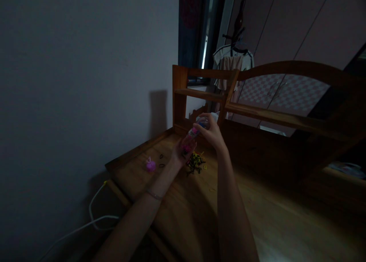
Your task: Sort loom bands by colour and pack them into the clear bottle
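My right hand [211, 132] grips a clear plastic bottle [203, 122], tilted with its lower end toward my left palm. Pink pieces show inside, and a blue patch is near the bottle's upper end. Cupped beneath it, my left hand [180, 151] holds a small clump of pink hair ties [186, 148]; its fingers are partly curled around them. Just beyond that hand, a pile of yellow and black hair ties [196, 162] lies on the wooden desk [188, 205]. Dim light blurs the smaller details.
Left of my hands sits a small purple piece with a loop [150, 165], near a loose black hair tie [161, 165]. A wooden shelf rack [206, 93] rises along the desk's back. White cable [91, 212] hangs beside the left edge, near the wall [114, 83].
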`<state>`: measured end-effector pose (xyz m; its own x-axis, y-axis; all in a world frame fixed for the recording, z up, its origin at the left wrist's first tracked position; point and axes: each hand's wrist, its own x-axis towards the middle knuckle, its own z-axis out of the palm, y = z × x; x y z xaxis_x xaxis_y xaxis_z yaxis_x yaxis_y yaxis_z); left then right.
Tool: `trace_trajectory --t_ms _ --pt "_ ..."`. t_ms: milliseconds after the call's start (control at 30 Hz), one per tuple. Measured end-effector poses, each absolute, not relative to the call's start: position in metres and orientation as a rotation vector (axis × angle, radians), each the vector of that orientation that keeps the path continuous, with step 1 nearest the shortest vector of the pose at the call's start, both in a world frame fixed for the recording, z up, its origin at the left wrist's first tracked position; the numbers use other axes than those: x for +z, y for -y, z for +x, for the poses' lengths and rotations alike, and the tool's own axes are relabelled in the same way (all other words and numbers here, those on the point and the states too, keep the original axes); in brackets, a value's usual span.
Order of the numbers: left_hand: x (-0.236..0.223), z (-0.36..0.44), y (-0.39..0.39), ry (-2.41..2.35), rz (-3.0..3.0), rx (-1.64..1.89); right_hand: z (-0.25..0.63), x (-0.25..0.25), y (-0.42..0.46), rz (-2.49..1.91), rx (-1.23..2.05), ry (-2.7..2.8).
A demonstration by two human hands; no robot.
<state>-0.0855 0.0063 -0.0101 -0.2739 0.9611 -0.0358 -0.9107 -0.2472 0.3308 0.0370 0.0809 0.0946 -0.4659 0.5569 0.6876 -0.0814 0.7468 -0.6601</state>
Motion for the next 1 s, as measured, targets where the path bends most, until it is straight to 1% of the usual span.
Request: trace_trajectory --t_ms 333,700,1000 --pt "-0.005 -0.078 0.001 -0.269 0.344 1.731 0.054 0.104 -0.080 -0.256 0.910 2.041" --pt "-0.009 -0.074 -0.003 -0.297 0.438 1.653 0.070 0.112 -0.061 -0.197 1.312 2.224" --pt "-0.009 -0.073 -0.001 -0.250 0.492 1.635 0.076 0.118 -0.057 -0.116 1.295 2.252"
